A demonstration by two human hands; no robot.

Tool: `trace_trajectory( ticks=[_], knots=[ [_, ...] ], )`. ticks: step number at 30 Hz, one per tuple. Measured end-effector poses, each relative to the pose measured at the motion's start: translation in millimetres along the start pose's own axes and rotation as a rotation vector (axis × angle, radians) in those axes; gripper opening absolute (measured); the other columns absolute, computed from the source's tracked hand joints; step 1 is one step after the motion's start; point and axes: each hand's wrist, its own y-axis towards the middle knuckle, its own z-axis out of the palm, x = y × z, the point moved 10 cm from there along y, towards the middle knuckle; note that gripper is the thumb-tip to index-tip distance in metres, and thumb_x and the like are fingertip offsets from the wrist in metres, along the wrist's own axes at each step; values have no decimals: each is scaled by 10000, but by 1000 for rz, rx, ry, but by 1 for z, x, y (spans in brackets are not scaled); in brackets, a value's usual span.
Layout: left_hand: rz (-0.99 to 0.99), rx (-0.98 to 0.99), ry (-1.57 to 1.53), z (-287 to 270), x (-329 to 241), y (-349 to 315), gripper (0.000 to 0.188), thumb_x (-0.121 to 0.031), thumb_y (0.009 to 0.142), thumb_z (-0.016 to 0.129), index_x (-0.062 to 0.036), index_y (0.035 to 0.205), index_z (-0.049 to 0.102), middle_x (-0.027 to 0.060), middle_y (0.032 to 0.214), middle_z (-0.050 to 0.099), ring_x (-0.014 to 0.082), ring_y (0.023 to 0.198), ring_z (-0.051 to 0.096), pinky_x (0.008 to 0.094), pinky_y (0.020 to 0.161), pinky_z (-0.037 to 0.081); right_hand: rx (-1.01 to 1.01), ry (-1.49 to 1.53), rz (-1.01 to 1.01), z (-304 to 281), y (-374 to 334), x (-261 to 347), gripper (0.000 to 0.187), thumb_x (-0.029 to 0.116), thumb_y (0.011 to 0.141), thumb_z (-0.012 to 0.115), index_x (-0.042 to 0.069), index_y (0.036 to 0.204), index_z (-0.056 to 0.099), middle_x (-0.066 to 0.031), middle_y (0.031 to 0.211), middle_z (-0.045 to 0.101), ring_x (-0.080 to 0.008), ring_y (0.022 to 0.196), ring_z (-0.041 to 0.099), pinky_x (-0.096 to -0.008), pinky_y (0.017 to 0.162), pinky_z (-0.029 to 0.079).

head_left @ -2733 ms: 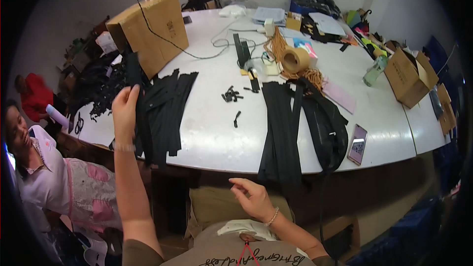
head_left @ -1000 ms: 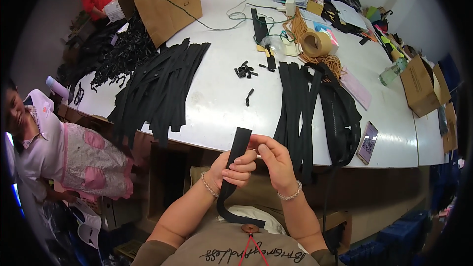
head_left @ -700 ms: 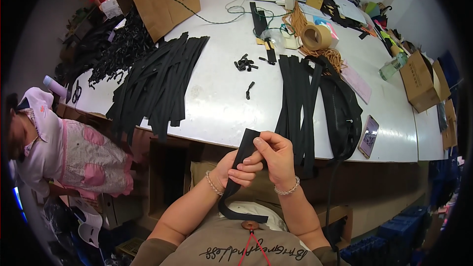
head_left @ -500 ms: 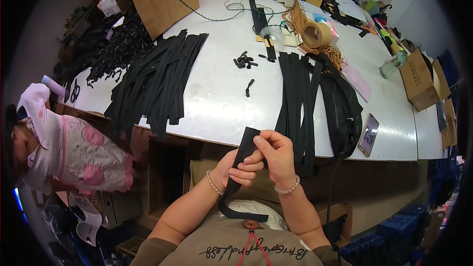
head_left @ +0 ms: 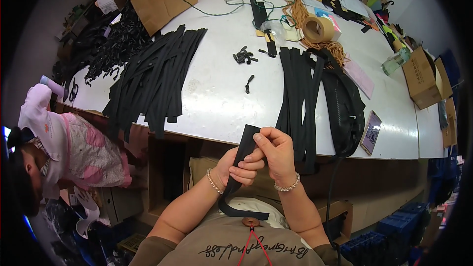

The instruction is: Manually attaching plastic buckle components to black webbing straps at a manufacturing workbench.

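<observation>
Premises: a workshop, apparently handling textile trimmings. Evidence: a broad white worktable (head_left: 217,98) bearing piled black fabric strips (head_left: 150,81) at ten o'clock, a heap of small black pieces (head_left: 123,42) just beyond, a cardboard carton (head_left: 160,2) at eleven, tan cord (head_left: 296,11) at one. An aproned co-worker (head_left: 86,150) stands at nine; blue bins (head_left: 403,222) at four.

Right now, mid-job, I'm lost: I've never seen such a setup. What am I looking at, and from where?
There is no machine, just a person working bare-handed. The view comes from a wide fisheye camera on the person's head, looking down, so straight edges bend. The left hand is wrapped around a black strip; the right hand pinches it near its upper end. On the white table are two piles of black strips, small black pieces between them, a phone at the right and a cardboard box at the back left. Another person leans over at the left.
</observation>
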Motion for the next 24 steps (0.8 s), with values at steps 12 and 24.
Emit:
trace_trajectory(
  ticks=[12,24],
  knots=[
    [864,265,325,112,-126,-84,284,-217,968,381,-127,702,426,-33,553,350,46,361,326,177,342,263,864,-102,395,66,-80,-84,455,292,913,543,-5,1249,460,-62,1037,589,-85,929,550,-234,798,441],
    [835,-286,1310,103,-77,-119,283,-309,921,502,-40,987,559,40,895,594,100,649,559,222,576,440,146,-285,112,-21,-34,20,81,-20,789,649,-57,848,608,-75,691,630,-99,568,606,-211,499,502]
  ],
)
